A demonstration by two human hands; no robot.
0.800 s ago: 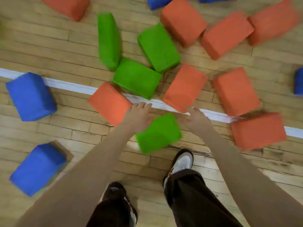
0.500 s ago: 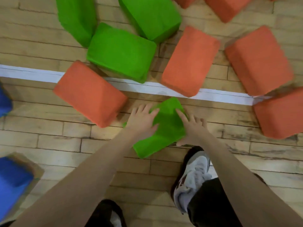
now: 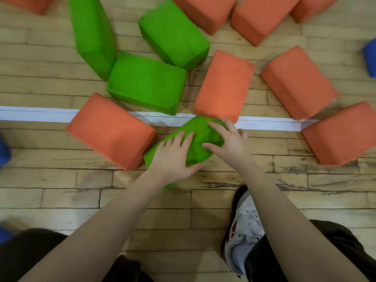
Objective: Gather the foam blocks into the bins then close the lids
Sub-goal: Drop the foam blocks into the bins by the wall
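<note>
While fingers (image 3: 215,127) dent it, green block (image 3: 195,129) sits between both hands.

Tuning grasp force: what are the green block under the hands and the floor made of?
Green block: soft foam by the look, matte, fuzzy surface; it dents under the right hand and left hand.
Floor: wooden strips, worn low-sheen finish, grain and dark scuffs visible, with a white painted line.
</note>
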